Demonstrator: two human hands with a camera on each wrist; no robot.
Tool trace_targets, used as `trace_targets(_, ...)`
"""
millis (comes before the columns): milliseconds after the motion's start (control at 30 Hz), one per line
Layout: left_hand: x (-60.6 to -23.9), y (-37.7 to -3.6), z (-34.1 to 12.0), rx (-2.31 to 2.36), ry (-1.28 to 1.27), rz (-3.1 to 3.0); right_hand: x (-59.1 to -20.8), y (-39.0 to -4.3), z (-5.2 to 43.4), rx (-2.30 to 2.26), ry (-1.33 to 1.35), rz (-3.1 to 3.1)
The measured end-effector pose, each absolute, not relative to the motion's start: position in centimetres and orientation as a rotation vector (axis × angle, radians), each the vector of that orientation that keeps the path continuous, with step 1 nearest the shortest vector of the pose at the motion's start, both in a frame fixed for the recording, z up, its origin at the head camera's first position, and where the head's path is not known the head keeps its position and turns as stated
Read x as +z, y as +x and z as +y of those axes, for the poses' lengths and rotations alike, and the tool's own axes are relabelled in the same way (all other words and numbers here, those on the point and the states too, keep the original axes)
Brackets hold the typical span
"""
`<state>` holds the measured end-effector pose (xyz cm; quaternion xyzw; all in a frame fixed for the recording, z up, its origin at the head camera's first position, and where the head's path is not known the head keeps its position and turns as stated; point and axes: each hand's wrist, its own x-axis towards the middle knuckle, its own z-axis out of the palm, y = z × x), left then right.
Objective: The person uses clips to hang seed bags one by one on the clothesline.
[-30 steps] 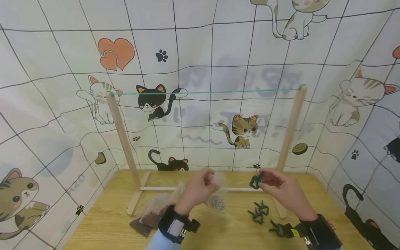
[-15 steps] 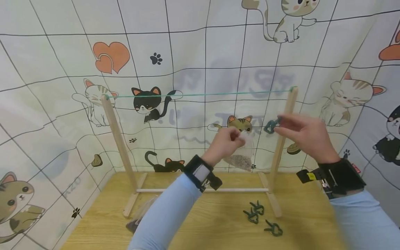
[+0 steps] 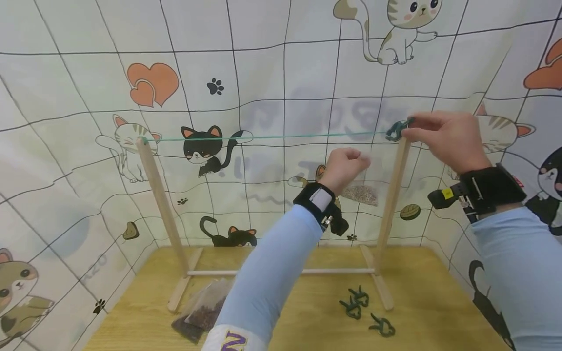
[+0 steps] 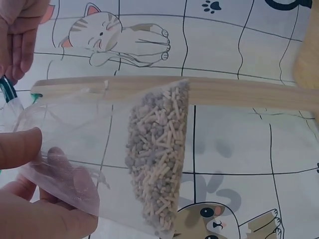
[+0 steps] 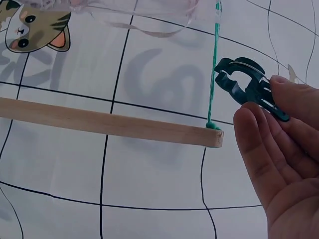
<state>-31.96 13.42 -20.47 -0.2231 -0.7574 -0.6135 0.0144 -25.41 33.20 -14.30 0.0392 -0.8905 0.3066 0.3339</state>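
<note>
— Pellet bag, where is it? And what lies furthest left?
— Furthest left on the desk, two more filled bags lie by the foot of the wooden rack's left post. The pellet bag itself hangs in the air just below the green string, near the right post. The left hand pinches its clear top edge between thumb and curled fingers.
— And on the right?
— The right hand squeezes a dark green clip between thumb and fingers, its jaws parted just beside the string at the top of the right post. Three spare clips lie on the desk by that post's foot.
</note>
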Motion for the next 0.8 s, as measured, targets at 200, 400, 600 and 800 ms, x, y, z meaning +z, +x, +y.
trace_targets(200, -19.7, -33.3, 15.7, -1.882, -0.570, -2.352, -13.0, -26.3, 33.6, 0.809, 0.065, -2.350)
trace_targets(400, -19.1, -34.4, 17.0, -1.912, -0.455, -2.338, -12.2, -27.0, 34.3, 0.839, 0.039, -2.422)
trace_targets(600, -18.6, -35.2, 17.4, -1.917, -0.474, -2.327, -11.7, -27.7, 33.9, 0.909, 0.012, -2.472)
trace_targets(800, -18.1, -34.8, 17.7, -1.964, -0.499, -2.300, -11.5, -28.4, 33.0, 0.880, 0.033, -2.549)
